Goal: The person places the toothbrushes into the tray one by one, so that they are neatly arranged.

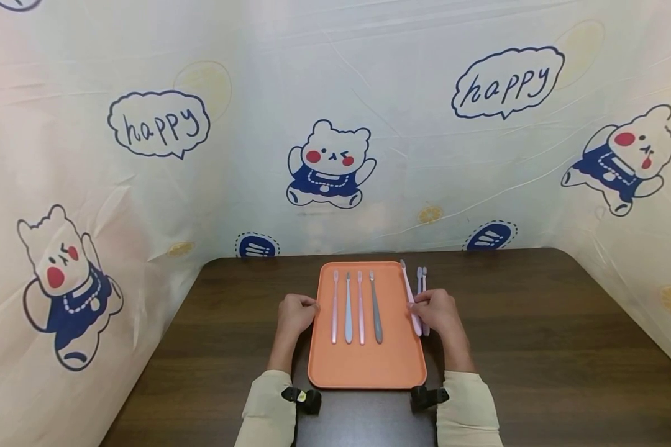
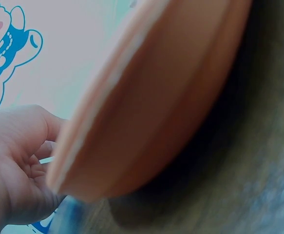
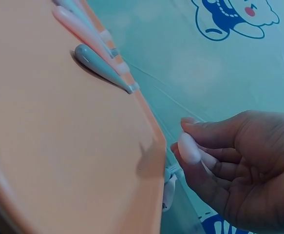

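Note:
An orange tray lies on the table with several toothbrushes side by side on it: a pink one, a blue one, another pink one and a grey one. At the tray's left rim, my left hand holds the edge between thumb and fingers. My right hand pinches a light pink toothbrush over the right rim, its head pointing away from me. Two more toothbrushes lie just right of the tray, partly hidden by that hand.
The dark wooden table extends to both sides of the tray. A pale curtain printed with bears and "happy" bubbles encloses the back and sides. A black wrist camera is strapped at each sleeve.

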Demonstrator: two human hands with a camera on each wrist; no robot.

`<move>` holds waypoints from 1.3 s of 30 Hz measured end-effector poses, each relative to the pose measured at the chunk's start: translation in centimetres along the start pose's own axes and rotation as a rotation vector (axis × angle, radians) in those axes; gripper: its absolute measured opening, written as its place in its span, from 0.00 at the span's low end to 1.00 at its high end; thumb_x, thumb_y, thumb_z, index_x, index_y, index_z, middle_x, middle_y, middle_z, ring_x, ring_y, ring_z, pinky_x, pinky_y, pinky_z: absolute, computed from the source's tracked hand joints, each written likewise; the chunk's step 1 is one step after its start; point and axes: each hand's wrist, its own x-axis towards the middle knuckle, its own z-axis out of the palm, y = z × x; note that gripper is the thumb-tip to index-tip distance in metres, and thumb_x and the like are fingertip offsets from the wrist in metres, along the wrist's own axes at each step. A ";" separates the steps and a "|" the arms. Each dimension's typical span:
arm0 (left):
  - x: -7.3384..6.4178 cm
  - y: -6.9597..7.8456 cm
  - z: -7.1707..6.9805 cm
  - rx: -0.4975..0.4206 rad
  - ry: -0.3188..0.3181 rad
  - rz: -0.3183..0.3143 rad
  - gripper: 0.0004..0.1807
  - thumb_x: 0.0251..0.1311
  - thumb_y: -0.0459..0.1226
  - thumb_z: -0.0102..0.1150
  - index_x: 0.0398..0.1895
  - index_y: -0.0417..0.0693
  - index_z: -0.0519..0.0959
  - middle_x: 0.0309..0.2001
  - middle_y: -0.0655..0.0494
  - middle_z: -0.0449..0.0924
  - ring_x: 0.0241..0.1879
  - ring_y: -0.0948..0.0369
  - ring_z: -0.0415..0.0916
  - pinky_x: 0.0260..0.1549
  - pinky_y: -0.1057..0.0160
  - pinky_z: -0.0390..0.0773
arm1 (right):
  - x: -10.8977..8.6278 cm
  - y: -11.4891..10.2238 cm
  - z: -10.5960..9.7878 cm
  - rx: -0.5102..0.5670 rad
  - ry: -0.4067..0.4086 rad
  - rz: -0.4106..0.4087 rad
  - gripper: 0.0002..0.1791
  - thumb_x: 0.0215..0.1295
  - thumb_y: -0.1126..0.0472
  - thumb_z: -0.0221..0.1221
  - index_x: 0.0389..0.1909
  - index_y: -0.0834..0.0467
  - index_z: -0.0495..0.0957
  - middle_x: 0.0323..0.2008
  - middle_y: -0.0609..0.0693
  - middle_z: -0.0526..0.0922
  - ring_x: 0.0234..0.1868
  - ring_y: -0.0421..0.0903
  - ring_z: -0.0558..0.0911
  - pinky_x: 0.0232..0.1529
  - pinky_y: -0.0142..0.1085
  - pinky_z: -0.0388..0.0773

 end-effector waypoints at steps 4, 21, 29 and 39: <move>0.0 0.0 0.0 -0.009 -0.002 -0.003 0.09 0.59 0.35 0.63 0.35 0.40 0.90 0.36 0.45 0.89 0.30 0.58 0.81 0.27 0.63 0.79 | 0.0 -0.1 0.2 -0.041 -0.002 -0.011 0.15 0.64 0.61 0.66 0.45 0.68 0.85 0.36 0.61 0.90 0.28 0.41 0.84 0.32 0.35 0.81; -0.3 0.2 0.0 -0.008 0.008 -0.011 0.08 0.58 0.35 0.64 0.34 0.41 0.90 0.35 0.46 0.89 0.30 0.58 0.81 0.26 0.64 0.77 | 0.3 -0.3 1.1 -0.036 -0.009 -0.009 0.16 0.64 0.61 0.66 0.47 0.68 0.84 0.34 0.59 0.89 0.21 0.39 0.79 0.22 0.31 0.76; -0.2 0.2 -0.1 -0.007 -0.001 -0.014 0.09 0.58 0.35 0.63 0.35 0.40 0.90 0.35 0.46 0.89 0.30 0.58 0.81 0.27 0.63 0.78 | -0.1 -1.0 1.6 -0.028 -0.022 -0.013 0.14 0.64 0.62 0.66 0.45 0.68 0.85 0.31 0.58 0.87 0.22 0.41 0.80 0.22 0.34 0.78; -0.2 0.2 -0.1 -0.006 -0.001 -0.007 0.09 0.59 0.35 0.63 0.36 0.41 0.90 0.36 0.45 0.89 0.31 0.57 0.82 0.27 0.63 0.78 | -0.1 -1.2 2.2 -0.020 -0.036 -0.009 0.13 0.64 0.62 0.66 0.44 0.68 0.84 0.33 0.58 0.85 0.27 0.43 0.80 0.26 0.34 0.78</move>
